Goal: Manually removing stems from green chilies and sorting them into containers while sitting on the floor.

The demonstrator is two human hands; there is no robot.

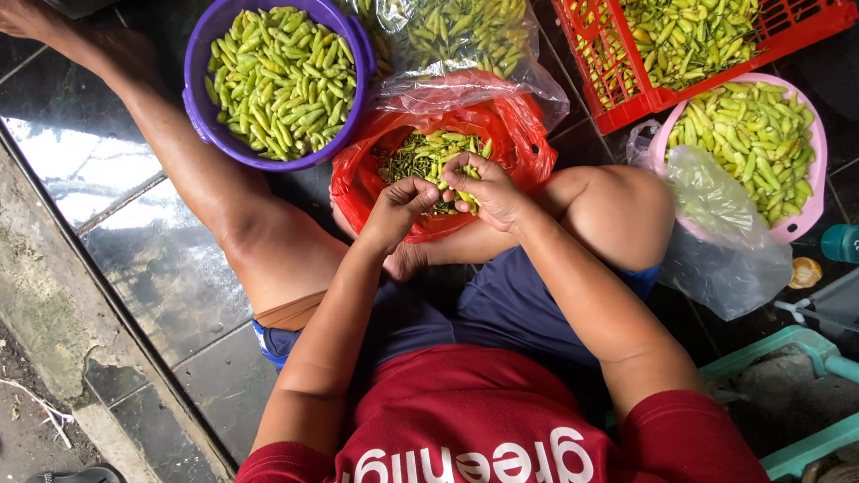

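A dark glossy tiled floor (161, 268) is occupied by a seated person. A red slatted plastic crate (608, 89) and a round purple plastic basin (201, 107), both filled with green chillies, are set ahead, and a pink plastic basin (810, 206) of the same is placed at the right. Between the knees a red plastic bag (358, 183) of stems and chillies is spread. Above it the left hand (394, 210) and the right hand (488, 192) are brought together, each pinched on a small pale green chilli (450, 183). Pulled off-centre, the stalk could snap the pod, and pieces could be dropped outside the bag.
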